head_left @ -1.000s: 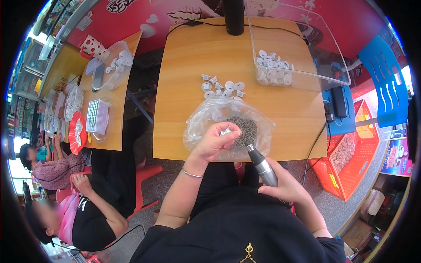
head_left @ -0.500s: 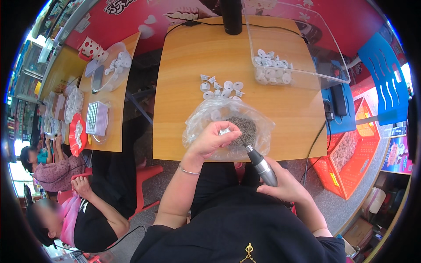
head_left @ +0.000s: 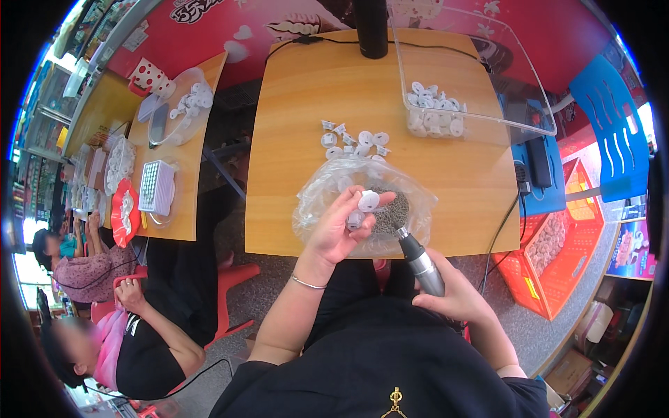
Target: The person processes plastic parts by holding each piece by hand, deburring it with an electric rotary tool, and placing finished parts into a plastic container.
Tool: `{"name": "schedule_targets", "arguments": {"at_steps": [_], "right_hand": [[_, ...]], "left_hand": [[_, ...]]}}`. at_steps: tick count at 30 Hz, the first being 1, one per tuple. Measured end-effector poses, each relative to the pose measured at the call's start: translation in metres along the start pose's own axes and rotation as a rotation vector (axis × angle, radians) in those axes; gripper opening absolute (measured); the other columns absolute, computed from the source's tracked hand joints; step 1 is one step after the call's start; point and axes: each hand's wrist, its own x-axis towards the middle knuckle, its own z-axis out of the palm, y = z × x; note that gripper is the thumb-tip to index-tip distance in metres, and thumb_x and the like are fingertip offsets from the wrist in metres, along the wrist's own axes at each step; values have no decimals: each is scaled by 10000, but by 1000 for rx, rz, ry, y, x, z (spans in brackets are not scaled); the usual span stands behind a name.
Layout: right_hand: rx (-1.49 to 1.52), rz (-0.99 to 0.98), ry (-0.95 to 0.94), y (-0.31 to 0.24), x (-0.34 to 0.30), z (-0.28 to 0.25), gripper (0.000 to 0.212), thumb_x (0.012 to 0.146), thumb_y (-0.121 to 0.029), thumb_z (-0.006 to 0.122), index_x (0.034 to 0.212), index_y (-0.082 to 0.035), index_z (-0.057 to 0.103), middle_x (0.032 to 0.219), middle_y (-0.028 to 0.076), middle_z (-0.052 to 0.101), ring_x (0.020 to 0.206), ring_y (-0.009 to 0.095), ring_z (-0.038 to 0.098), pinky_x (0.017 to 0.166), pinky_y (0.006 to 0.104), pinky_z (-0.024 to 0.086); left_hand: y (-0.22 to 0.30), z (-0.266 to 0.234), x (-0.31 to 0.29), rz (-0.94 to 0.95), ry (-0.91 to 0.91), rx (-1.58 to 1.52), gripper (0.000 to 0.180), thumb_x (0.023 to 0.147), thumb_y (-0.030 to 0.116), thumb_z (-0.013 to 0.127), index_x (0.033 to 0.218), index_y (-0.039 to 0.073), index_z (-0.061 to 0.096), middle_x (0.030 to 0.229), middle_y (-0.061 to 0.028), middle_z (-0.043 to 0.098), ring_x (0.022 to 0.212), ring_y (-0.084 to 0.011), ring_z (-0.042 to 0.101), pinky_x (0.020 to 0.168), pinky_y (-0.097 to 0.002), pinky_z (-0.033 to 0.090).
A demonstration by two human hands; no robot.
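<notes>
My left hand (head_left: 327,233) is turned palm up above an opened clear plastic bag (head_left: 313,195). It holds a round white plastic part (head_left: 368,201) at the fingers, and another white piece (head_left: 355,221) lies lower in the palm. In the bag is a pile of small grey pieces (head_left: 396,209) that look like screws. My right hand (head_left: 453,287) is wrapped round a grey and black electric screwdriver (head_left: 422,267). Its tip points up and left, beside the pile and apart from the white parts. Several more white parts (head_left: 363,138) lie loose just beyond the bag.
A clear bin (head_left: 481,125) with white parts stands at the table's far right, near a black cylinder (head_left: 371,31). Orange crates (head_left: 543,279) are on the floor at right. To the left, two people sit by a side table (head_left: 182,209) with trays and a red dish (head_left: 125,209).
My left hand has turned from a pinch near the screwdriver tip to palm up, showing the white parts. The screwdriver has drawn slightly back to the right, away from that hand.
</notes>
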Motion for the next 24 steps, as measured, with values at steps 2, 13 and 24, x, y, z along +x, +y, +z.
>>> {"name": "schedule_targets", "arguments": {"at_steps": [2,13,24], "right_hand": [[-26,-5,-6,-3,0,1,817,737,-145,764,1404,-24,309,929,65,550,837,139,555,768,292,462],[-72,-4,-51,-5,3,5,795,741,-174,751,1397,-39,322,894,62,575,806,140,568,745,296,469],[-94,-7,-41,1,5,4,792,754,-191,745,1402,-39,317,909,65,571,826,152,566,767,304,467]], "left_hand": [[-4,6,-1,8,90,-19,219,1009,271,409,1096,107,527,1281,-222,515,621,-56,478,472,-155,364],[-11,2,-1,28,80,69,221,995,276,459,1119,112,539,1240,-179,563,609,-47,472,481,-159,358],[-14,5,1,10,72,75,217,968,256,525,1138,124,554,1220,-116,594,603,-45,457,544,-169,409]]}}
